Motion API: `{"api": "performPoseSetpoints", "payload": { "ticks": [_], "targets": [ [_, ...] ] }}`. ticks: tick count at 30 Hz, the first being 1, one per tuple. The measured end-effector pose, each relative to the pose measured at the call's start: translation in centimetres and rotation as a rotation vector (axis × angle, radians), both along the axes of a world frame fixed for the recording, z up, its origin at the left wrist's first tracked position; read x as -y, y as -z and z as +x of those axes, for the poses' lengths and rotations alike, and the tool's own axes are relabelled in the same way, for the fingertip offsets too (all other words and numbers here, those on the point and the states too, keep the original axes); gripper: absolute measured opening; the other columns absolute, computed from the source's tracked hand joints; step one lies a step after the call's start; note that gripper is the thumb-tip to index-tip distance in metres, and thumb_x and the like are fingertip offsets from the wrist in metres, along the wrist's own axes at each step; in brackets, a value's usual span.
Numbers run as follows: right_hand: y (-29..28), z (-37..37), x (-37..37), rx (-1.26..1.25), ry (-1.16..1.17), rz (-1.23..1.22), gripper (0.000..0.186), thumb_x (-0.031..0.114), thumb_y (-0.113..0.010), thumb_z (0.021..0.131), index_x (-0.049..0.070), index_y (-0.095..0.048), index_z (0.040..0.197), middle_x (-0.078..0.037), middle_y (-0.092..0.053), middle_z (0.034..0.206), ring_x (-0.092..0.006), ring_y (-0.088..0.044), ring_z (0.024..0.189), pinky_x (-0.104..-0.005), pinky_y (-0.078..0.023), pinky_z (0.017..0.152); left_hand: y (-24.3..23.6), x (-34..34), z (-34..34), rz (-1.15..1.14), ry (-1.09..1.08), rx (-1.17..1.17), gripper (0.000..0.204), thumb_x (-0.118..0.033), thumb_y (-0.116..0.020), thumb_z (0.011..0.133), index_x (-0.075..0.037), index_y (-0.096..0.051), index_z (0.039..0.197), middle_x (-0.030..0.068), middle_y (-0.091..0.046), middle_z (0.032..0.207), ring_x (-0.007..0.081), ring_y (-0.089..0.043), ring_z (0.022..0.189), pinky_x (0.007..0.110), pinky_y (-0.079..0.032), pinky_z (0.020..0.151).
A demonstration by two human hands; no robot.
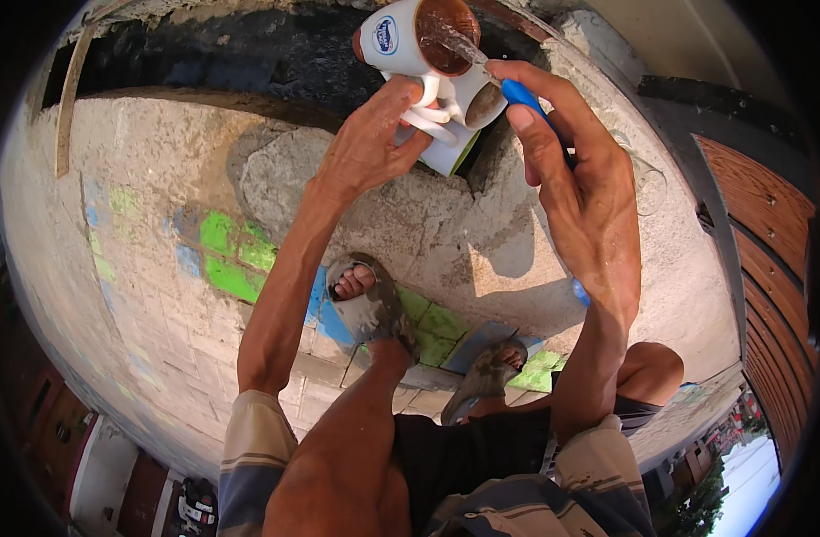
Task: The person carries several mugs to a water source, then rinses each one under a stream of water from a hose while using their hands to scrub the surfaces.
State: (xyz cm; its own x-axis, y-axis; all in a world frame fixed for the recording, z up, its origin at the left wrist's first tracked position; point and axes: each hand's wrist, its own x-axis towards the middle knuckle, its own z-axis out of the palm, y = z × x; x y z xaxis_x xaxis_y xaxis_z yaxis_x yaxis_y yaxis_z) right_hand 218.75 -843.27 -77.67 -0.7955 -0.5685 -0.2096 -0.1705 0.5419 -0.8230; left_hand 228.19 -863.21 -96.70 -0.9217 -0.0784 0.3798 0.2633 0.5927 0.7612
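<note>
My left hand is closed around the handles of white mugs held bunched together over the dark channel. The uppermost white mug has a brown inside and a blue emblem, and its mouth tilts toward my right hand. Below it are a second white mug with a brownish inside and a white cup with a green edge. In my right hand is a blue hose, gripped near its end. A clear stream of water runs between the hose end and the upper mug's mouth.
A dark open channel runs along the far side behind a rough concrete edge. A thin wooden strip lies across it at left. Brown slatted boards stand at right. My sandalled feet rest on painted paving.
</note>
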Motion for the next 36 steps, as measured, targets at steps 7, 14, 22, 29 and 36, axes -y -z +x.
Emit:
{"api": "performPoseSetpoints", "payload": {
  "ticks": [7, 14, 22, 29, 36],
  "targets": [
    [0.1, 0.3, 0.1, 0.043, 0.014, -0.022, 0.038, 0.043, -0.060, 0.109, 0.022, -0.069, 0.139, 0.006, -0.043, 0.069, -0.0056, -0.039, 0.061, -0.0268, -0.030, 0.054, -0.9, -0.2, 0.5, 0.038, -0.012, 0.048, 0.064, 0.001, -0.078, 0.087, -0.010, -0.051, 0.144, 0.0185, -0.066, 0.128, 0.0361, -0.072, 0.108, 0.043, -0.063, 0.082],
    [0.9, 0.4, -0.3, 0.028, -0.004, -0.035, 0.036, 0.039, -0.059, 0.110, 0.021, -0.069, 0.139, 0.006, -0.041, 0.067, -0.0060, -0.038, 0.061, -0.0277, -0.031, 0.055, -1.1, -0.4, 0.8, 0.088, -0.073, 0.097, 0.053, -0.001, -0.078, 0.088, -0.006, -0.055, 0.135, 0.0158, -0.068, 0.125, 0.0309, -0.073, 0.108, 0.040, -0.062, 0.083],
    [0.9, 1.1, -1.1, 0.054, -0.100, 0.236, 0.025, 0.015, -0.060, 0.108, 0.010, -0.067, 0.132, -0.021, -0.062, 0.069, -0.0308, -0.061, 0.057, -0.0429, -0.048, 0.060, -1.5, 0.2, 0.7, 0.532, -0.119, 0.211, 0.040, -0.001, -0.074, 0.095, -0.003, -0.052, 0.128, 0.0096, -0.068, 0.115, 0.0169, -0.072, 0.109, 0.030, -0.057, 0.088],
    [-0.6, 3.0, -3.8, 0.039, 0.026, 0.324, 0.025, 0.013, -0.060, 0.108, 0.009, -0.067, 0.131, -0.021, -0.061, 0.067, -0.0289, -0.062, 0.055, -0.0420, -0.048, 0.060, -1.8, 0.1, -0.6, 0.728, -0.206, 0.049, 0.030, -0.003, -0.073, 0.099, -0.002, -0.054, 0.122, 0.0116, -0.074, 0.106, 0.0130, -0.072, 0.096, 0.026, -0.057, 0.079],
    [-2.9, -0.5, -16.7, -0.223, 0.319, 0.761, 0.033, 0.027, -0.052, 0.114, 0.016, -0.070, 0.139, -0.002, -0.050, 0.059, -0.0071, -0.045, 0.052, -0.0326, -0.037, 0.049, -2.6, -0.2, 0.7, 0.799, -0.272, 0.097, 0.033, 0.002, -0.074, 0.097, -0.002, -0.054, 0.122, 0.0102, -0.072, 0.106, 0.0124, -0.069, 0.099, 0.028, -0.057, 0.085]
  ]
}}
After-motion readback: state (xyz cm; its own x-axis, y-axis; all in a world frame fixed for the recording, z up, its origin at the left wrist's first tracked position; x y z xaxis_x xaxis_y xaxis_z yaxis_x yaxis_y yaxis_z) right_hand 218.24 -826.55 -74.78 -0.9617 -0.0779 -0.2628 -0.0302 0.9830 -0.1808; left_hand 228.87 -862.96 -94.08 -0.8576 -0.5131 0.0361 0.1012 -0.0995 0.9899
